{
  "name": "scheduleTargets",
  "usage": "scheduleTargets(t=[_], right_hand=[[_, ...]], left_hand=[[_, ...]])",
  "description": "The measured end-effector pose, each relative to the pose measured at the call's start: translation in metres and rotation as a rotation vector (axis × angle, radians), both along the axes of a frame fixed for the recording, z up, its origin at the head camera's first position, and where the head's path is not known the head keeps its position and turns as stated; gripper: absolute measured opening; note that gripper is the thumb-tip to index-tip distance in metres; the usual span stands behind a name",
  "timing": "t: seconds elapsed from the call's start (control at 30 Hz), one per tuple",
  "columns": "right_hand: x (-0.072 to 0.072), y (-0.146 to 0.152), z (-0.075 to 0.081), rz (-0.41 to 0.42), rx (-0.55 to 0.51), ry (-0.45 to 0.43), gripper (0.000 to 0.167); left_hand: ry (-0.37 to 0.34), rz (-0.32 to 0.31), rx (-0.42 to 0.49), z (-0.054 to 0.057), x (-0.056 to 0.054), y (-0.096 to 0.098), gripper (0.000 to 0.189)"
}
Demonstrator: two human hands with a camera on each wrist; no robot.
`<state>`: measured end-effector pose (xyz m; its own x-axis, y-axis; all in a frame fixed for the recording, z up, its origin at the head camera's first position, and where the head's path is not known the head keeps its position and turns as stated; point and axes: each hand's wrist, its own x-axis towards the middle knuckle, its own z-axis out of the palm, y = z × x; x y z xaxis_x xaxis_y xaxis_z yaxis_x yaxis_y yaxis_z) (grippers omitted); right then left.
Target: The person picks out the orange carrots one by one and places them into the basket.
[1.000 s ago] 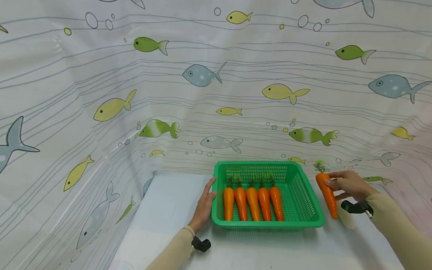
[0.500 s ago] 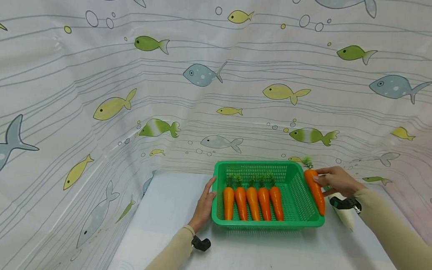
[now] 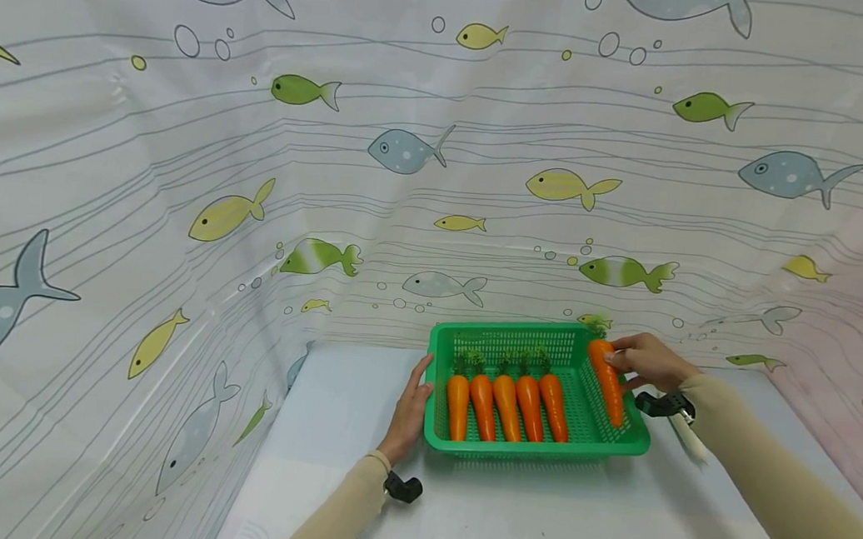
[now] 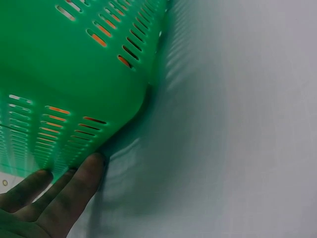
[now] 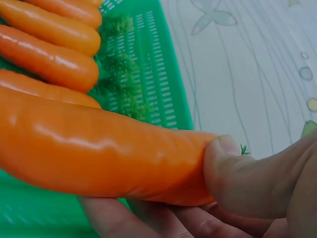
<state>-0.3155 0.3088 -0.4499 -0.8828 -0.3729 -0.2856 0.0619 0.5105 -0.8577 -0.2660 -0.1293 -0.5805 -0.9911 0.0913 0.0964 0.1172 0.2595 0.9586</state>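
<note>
A carrot (image 3: 607,382) with a green leafy top is pinched between the thumb and fingers of my right hand (image 3: 649,361), over the right end of a green plastic basket (image 3: 535,450). Inside the basket, several more carrots (image 5: 47,57) lie side by side, tops toward the back wall. My left hand (image 3: 408,410) rests against the basket's left side. In the left wrist view, its straight fingers (image 4: 74,193) touch the slotted wall near the bottom. The right wrist view shows the thumb (image 5: 247,183) pressing the held carrot near its leafy end, fingers beneath.
A white radish-like vegetable (image 3: 690,442) lies on the white table (image 3: 489,516) right of the basket, partly hidden by my right arm. A fish-printed sheet (image 3: 478,248) rises behind and on both sides of the table.
My right hand has carried the carrot leftward, from beside the basket across its right rim to over the inside. The left hand stays at the basket's left side.
</note>
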Motion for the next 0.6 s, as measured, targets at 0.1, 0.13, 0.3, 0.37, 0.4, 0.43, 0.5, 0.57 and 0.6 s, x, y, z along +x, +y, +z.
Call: scheduleTargets(t=[0.1,0.13,0.3,0.37,0.4,0.43,0.5,0.57,0.6], right_hand=[[0.0,-0.006,-0.003,0.009,0.012,0.002,0.06],[0.0,-0.009,-0.004,0.013,0.024,0.012,0.06],[0.002,-0.026,-0.007,0.021,0.099,0.08,0.059],[0.004,-0.034,-0.009,0.019,0.126,0.093,0.056],[0.005,-0.038,-0.011,0.023,0.145,0.101,0.055],[0.006,-0.041,-0.013,0.018,0.165,0.103,0.053],[0.008,-0.048,-0.018,0.012,0.22,0.114,0.051],[0.008,-0.054,-0.023,0.008,0.284,0.125,0.05],[0.008,-0.056,-0.026,0.008,0.314,0.129,0.049]], left_hand=[[0.005,0.001,0.006,-0.001,0.0,0.0,0.054],[0.007,0.001,0.007,-0.001,0.0,0.0,0.054],[0.009,0.005,0.001,0.0,0.0,0.0,0.055],[0.007,0.005,-0.004,0.001,-0.001,0.0,0.055],[0.004,0.004,-0.008,0.001,0.0,0.0,0.055],[0.0,0.002,-0.009,0.001,0.0,0.0,0.055],[-0.007,-0.002,-0.011,0.0,0.0,0.0,0.055],[-0.008,-0.002,-0.015,0.0,0.0,0.0,0.055],[-0.011,-0.002,-0.013,0.001,0.0,0.0,0.055]])
